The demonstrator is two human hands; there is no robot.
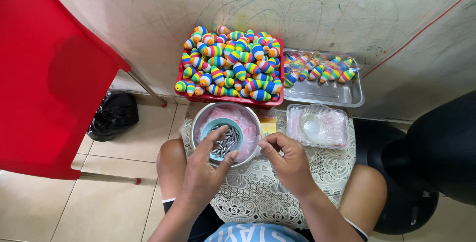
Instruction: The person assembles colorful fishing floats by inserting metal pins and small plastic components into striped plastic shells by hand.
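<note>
Small grey metal weights fill a blue bowl inside a steel bowl on the lace-covered lap, where the left hand dips half-open fingers in while the right hand pinches something too small to tell, just below a red basket of striped floats.

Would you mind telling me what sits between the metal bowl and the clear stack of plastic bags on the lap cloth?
In the head view, a small yellow packet lies between the metal bowl and the clear plastic bags.
</note>
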